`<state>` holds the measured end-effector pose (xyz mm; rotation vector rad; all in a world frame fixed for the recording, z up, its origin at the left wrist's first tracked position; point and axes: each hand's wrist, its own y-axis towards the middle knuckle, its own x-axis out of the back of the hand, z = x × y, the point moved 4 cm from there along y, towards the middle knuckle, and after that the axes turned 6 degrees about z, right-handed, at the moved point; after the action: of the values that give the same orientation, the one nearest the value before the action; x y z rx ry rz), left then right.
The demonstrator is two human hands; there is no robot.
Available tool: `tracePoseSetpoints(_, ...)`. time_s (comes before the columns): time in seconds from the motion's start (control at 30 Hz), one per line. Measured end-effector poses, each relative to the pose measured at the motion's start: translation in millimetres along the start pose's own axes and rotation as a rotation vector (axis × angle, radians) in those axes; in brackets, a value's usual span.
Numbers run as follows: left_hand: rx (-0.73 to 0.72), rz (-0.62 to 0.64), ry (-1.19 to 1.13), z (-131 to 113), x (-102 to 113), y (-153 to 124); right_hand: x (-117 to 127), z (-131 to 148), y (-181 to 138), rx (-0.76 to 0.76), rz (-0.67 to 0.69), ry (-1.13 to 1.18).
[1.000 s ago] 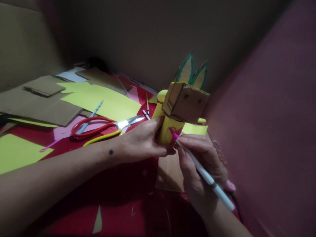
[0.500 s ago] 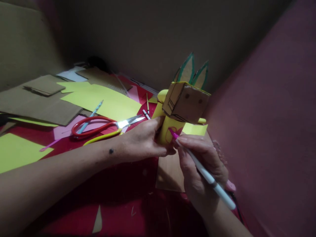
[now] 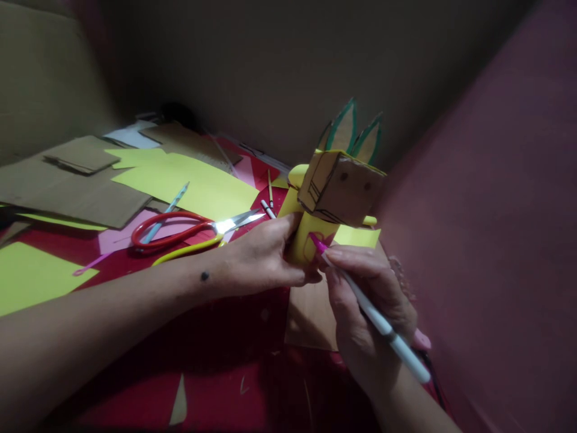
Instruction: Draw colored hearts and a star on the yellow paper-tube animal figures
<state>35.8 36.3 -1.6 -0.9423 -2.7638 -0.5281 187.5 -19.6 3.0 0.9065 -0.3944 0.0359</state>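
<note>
A yellow paper tube figure [image 3: 301, 240] with a boxy cardboard head [image 3: 345, 183] stands on a brown cardboard base [image 3: 311, 316]. Two pointed ears edged in green rise from the head. My left hand [image 3: 265, 255] is wrapped round the tube from the left side. In my right hand [image 3: 372, 300] is a white felt-tip marker [image 3: 376, 319], held like a pen. Its magenta tip meets the front of the tube, where a rounded pink outline is drawn. The fingers of my left hand behind the tube are hidden.
Scissors [image 3: 174, 231] with red and yellow handles lie left of the figure, beside a light blue pencil [image 3: 166, 210]. Yellow paper sheets [image 3: 193, 186] and cardboard pieces [image 3: 76, 186] cover the left side. Small scraps lie on the red surface [image 3: 216, 385]. A pink wall rises at right.
Very little differs. The figure's head sits a touch lower and further right in view, while both hands keep their hold and the marker tip stays on the outline.
</note>
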Motion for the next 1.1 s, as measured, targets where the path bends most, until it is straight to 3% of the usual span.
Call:
tracePoseSetpoints(0.2,-0.051,0.029,-0.041,0.2,-1.2,0.8,0.2,-0.1,-0.8,0.006,0.012,-0.022)
tracePoseSetpoints(1.1,0.016,0.051,-0.062,1.7,-3.4,-2.1,-1.2,-2.3,-3.2,-0.012,-0.049,-0.040)
